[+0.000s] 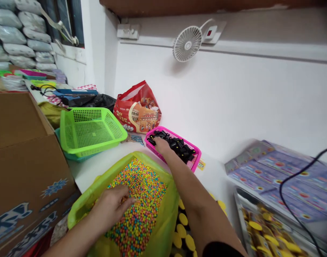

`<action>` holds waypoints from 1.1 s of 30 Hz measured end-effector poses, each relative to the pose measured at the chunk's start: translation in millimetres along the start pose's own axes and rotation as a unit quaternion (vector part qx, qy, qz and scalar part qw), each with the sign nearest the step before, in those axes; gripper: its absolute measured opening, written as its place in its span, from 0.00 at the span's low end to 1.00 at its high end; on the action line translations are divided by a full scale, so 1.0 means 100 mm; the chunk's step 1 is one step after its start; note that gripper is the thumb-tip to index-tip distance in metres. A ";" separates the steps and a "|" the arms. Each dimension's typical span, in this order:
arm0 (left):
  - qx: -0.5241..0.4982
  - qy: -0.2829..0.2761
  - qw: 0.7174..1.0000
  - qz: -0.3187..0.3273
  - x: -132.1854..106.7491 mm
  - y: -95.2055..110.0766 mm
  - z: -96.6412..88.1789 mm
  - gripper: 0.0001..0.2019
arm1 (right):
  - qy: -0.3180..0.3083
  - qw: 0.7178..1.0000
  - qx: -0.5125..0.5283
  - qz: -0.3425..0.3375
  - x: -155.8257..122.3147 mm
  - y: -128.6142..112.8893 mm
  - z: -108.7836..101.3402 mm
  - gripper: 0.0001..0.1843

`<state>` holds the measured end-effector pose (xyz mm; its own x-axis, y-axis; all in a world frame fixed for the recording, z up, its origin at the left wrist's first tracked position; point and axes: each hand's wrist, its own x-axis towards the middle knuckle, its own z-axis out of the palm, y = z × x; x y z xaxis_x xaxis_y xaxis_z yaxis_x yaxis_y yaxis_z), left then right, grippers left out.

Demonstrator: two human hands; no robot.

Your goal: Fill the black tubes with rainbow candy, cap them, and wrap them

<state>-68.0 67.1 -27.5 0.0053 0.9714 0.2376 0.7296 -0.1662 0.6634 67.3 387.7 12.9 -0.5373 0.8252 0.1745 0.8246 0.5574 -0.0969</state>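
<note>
White tabletop (99, 169): coloured beads (138, 210) are contained by a yellow-green plastic liner (163, 217). Left hand (112, 205) is sunk in them, fingers (124, 200) curled, grip unclear. Right hand (162, 146) is placed on black pieces (181, 148) in a pink basket (191, 167); closure unclear.

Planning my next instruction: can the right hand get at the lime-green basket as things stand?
Probably yes. The right hand rests by the black pieces in the pink tray, and the lime-green basket sits just left of that tray. Only small bluish scraps lie between; nothing tall blocks the way.
</note>
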 end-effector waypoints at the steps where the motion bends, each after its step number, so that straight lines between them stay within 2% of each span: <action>1: -0.004 0.011 1.000 -0.003 0.00 0.00 -0.01 0.17 | 0.004 1.000 0.003 0.001 0.02 0.01 -0.01 0.15; 4: -0.014 0.039 0.999 -0.018 -0.01 0.00 -0.05 0.17 | 0.031 0.999 0.020 0.020 -0.09 0.04 -0.10 0.15; 6: -0.023 0.057 0.997 -0.035 -0.02 0.01 -0.07 0.17 | 0.048 0.998 0.037 0.032 -0.30 0.01 -0.16 0.18; 8: -0.039 0.074 0.995 -0.049 -0.03 0.01 -0.10 0.18 | 0.050 0.997 0.065 0.011 -0.62 -0.10 -0.18 0.19; 10: -0.066 0.086 0.993 -0.053 -0.03 0.02 -0.12 0.18 | 0.013 0.994 0.085 -0.059 -0.99 -0.27 -0.16 0.16; 12: -0.101 0.092 0.989 -0.056 -0.03 0.03 -0.14 0.19 | -0.059 0.986 0.073 -0.136 -1.35 -0.48 -0.10 0.09; 14: -0.128 0.104 0.984 -0.063 -0.03 0.03 -0.16 0.20 | -0.097 0.981 0.068 -0.152 -1.61 -0.65 -0.01 0.07; 17: -0.141 0.121 0.980 -0.068 -0.02 0.01 -0.15 0.20 | -0.128 0.978 0.112 -0.117 -1.75 -0.79 0.09 0.07; 21: -0.160 0.101 0.981 -0.050 -0.02 -0.02 -0.12 0.20 | -0.166 0.964 0.200 -0.057 -1.71 -0.72 0.04 0.05; 23: -0.161 0.088 0.982 -0.042 -0.02 0.01 -0.10 0.18 | -0.170 0.938 0.300 -0.007 -1.74 -0.65 -0.04 0.07; 24: -0.154 0.087 0.984 -0.036 -0.02 0.04 -0.09 0.17 | -0.165 0.912 0.375 0.022 -1.78 -0.63 -0.09 0.09; 27: -0.126 0.093 0.988 0.006 -0.02 0.21 -0.04 0.17 | -0.129 0.797 0.585 0.076 -2.01 -0.61 -0.23 0.14; 28: -0.123 0.090 0.988 0.029 -0.02 0.28 -0.02 0.19 | -0.116 0.772 0.621 0.072 -2.10 -0.63 -0.26 0.15; 30: -0.128 0.076 0.986 0.079 -0.01 0.40 0.04 0.20 | -0.099 0.739 0.664 0.053 -2.26 -0.68 -0.33 0.16; 33: -0.142 0.066 0.979 0.132 0.01 0.53 0.10 0.11 | -0.083 0.717 0.691 0.044 -2.47 -0.75 -0.39 0.14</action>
<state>-22.3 61.4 0.6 0.0663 0.8607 0.5048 0.4946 -0.4677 0.7325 145.0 138.8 15.2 -0.6021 0.7984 0.0012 -0.0458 -0.0331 -0.9984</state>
